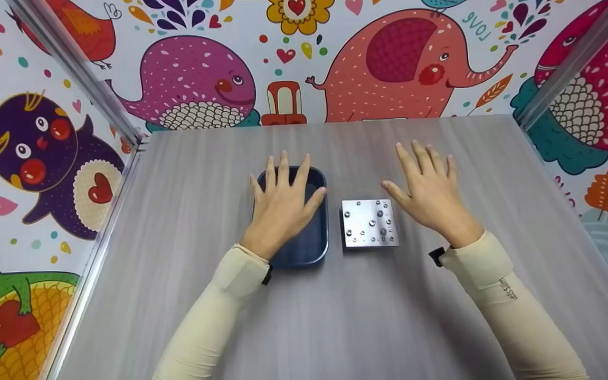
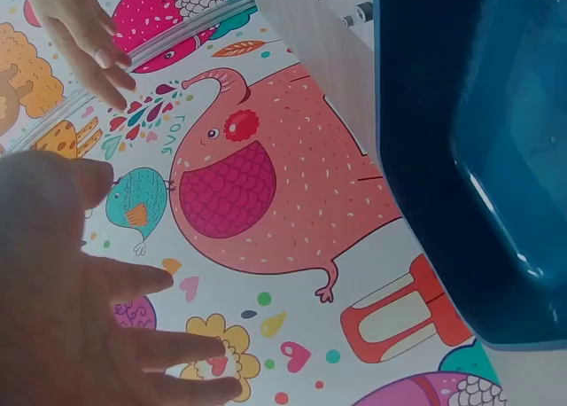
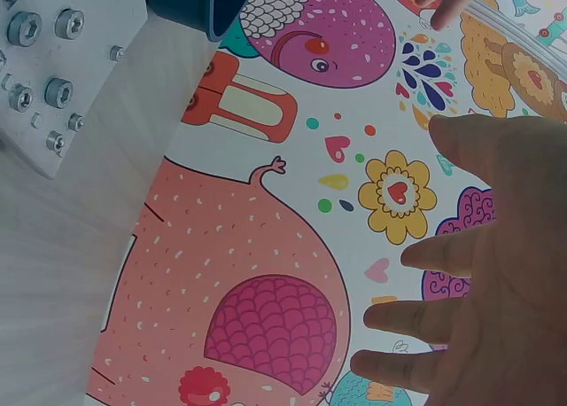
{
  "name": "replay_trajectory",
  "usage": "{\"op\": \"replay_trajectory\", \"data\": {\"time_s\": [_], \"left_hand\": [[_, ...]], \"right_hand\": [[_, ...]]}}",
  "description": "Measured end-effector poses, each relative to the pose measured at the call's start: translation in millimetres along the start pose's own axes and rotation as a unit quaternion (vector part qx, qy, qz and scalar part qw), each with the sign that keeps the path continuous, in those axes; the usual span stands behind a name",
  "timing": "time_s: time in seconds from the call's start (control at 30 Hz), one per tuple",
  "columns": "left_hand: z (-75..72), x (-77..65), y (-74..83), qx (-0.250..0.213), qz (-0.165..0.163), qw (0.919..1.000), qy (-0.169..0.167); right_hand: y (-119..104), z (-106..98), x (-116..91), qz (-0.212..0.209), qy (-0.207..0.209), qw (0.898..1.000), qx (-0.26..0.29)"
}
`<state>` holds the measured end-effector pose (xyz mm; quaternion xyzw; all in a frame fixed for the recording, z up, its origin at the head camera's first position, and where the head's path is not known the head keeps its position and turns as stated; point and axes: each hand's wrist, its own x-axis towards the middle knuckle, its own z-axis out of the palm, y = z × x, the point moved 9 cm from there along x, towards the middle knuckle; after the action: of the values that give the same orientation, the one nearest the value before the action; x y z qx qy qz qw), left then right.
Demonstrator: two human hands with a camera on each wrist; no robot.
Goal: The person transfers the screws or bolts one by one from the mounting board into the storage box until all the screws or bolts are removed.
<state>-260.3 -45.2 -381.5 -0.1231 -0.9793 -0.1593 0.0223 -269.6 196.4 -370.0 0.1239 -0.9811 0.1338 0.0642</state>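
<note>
My left hand (image 1: pixel 283 203) hovers over a dark blue tray (image 1: pixel 312 248), fingers straight and spread, holding nothing. Just right of the tray lies a square metal plate (image 1: pixel 362 224) with several socket-head screws (image 3: pixel 58 93) of different sizes standing in it. Beyond the plate's right side, my right hand (image 1: pixel 430 192) is held out with its fingers spread, also holding nothing. In the left wrist view the tray's inside (image 2: pixel 523 140) looks glossy and shows no contents in the visible part.
A grey wood-grain table (image 1: pixel 177 211) carries the tray and plate. Printed cartoon panels (image 1: pixel 198 79) stand along its back and sides. Metal frame posts (image 1: pixel 87 79) rise at the back left and back right corners.
</note>
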Motion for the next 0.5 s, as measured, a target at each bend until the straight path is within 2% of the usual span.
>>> {"op": "replay_trajectory", "data": {"time_s": [0.13, 0.3, 0.43, 0.5], "left_hand": [[-4.1, -2.5, -8.3, -0.014, -0.002, 0.9999, 0.004], [0.5, -6.6, -27.0, -0.033, -0.006, 0.9994, -0.001], [5.7, -3.8, -44.6, -0.035, -0.011, 0.9993, -0.004], [4.9, 0.2, -50.7, -0.039, -0.004, 0.9992, 0.010]], "right_hand": [[-2.2, -2.3, 0.9, -0.003, 0.005, 1.000, 0.004], [-1.9, 5.7, 0.0, -0.010, -0.005, 1.000, 0.008], [1.2, 12.3, -0.3, -0.010, -0.016, 1.000, 0.008], [3.5, 12.6, 0.3, -0.008, -0.013, 1.000, 0.005]]}}
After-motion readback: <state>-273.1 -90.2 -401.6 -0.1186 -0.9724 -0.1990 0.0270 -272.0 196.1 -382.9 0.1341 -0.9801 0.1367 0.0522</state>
